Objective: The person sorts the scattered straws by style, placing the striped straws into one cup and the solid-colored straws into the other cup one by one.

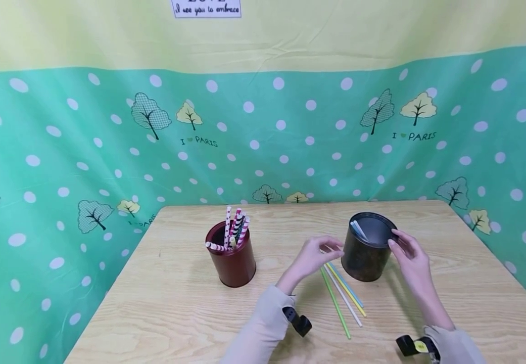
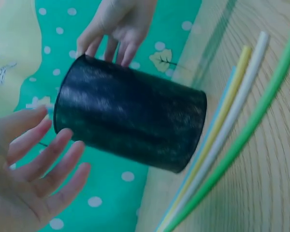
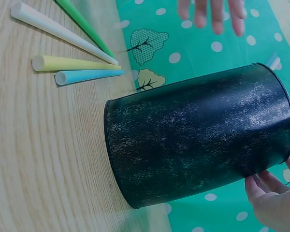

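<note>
A black can (image 1: 366, 257) stands upright on the table, with a blue and a whitish straw (image 1: 359, 230) leaning inside it. My right hand (image 1: 411, 257) holds the can's rim at its right side, thumb and fingers at the edge. Just left of the can, my left hand (image 1: 318, 254) hovers with relaxed, spread fingers and holds nothing. In front of the can lie a green straw (image 1: 335, 302), a white straw (image 1: 343, 296), a yellow straw (image 1: 352, 297) and a blue straw (image 1: 347, 285), side by side. Part of the straws inside is hidden by the can's wall.
A dark red can (image 1: 233, 265) with several patterned paper straws (image 1: 237, 227) stands to the left on the wooden table (image 1: 162, 303). Behind the table hangs a green and yellow cloth (image 1: 281, 126) with dots and trees.
</note>
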Action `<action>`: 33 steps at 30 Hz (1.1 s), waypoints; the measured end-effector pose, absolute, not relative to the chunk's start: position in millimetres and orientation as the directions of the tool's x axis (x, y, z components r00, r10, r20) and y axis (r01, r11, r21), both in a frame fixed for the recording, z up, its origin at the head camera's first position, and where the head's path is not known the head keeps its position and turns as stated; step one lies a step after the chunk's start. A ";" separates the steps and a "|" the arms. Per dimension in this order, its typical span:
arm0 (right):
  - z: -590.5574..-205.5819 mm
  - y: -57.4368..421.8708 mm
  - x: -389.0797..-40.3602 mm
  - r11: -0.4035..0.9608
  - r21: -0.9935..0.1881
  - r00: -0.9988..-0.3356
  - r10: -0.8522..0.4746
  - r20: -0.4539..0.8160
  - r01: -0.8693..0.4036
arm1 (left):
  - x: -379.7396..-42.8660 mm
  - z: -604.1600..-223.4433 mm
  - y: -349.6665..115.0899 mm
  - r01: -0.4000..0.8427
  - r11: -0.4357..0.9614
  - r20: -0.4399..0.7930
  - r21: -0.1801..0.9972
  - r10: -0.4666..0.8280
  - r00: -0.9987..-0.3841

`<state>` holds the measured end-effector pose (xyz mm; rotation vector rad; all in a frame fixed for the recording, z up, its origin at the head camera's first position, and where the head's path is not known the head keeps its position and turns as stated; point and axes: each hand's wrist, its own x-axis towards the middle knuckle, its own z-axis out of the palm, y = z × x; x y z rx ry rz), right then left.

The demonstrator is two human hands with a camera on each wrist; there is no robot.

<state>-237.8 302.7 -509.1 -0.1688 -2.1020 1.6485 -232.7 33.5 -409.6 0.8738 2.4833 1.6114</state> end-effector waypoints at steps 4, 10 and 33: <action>-509.5 302.6 -240.3 0.264 -0.947 -0.889 0.365 0.276 -0.185 | -233.0 -413.1 26.6 0.436 0.370 0.177 0.821 0.561 -0.809; -511.8 302.9 -242.1 0.274 -0.944 -0.893 0.356 0.276 -0.182 | -233.0 -422.9 18.6 0.458 0.478 0.025 0.749 0.671 -0.741; -508.5 304.7 -237.8 0.226 -0.957 -0.898 0.357 0.256 -0.183 | -231.8 -441.7 12.1 0.593 0.550 -0.098 0.588 0.776 -0.623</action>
